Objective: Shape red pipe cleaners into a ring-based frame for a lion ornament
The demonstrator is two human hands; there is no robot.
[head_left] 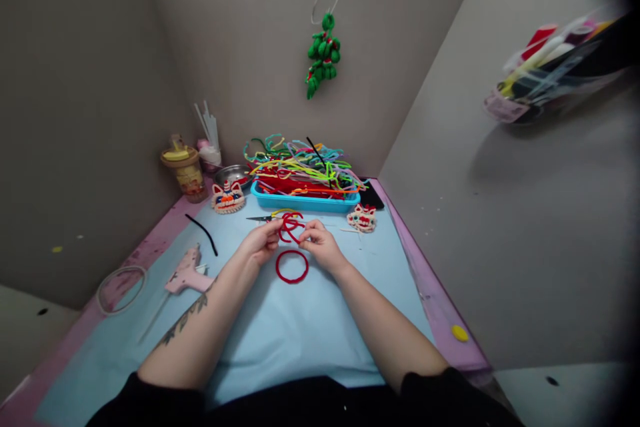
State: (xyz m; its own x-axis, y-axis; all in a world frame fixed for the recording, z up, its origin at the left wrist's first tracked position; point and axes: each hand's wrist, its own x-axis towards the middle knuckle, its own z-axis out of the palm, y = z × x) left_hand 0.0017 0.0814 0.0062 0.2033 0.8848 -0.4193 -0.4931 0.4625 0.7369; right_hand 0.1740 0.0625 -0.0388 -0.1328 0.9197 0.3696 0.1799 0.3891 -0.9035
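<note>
Both my hands meet over the light blue mat (280, 327) and pinch a bent red pipe cleaner (290, 225) between them. My left hand (260, 243) grips its left side with closed fingers. My right hand (321, 245) pinches its right side. Just below the hands a finished red pipe-cleaner ring (292, 267) lies flat on the mat. Scissors (263, 218) lie just beyond my left hand.
A blue tray (305, 202) heaped with coloured pipe cleaners stands at the back. Two small lion-head crafts (228, 197) (363, 217), a pink glue gun (186, 273), a black pipe cleaner (203, 232), a yellow-lidded cup (185, 173) and a metal bowl (234, 175) surround it. A green ornament (323, 53) hangs above.
</note>
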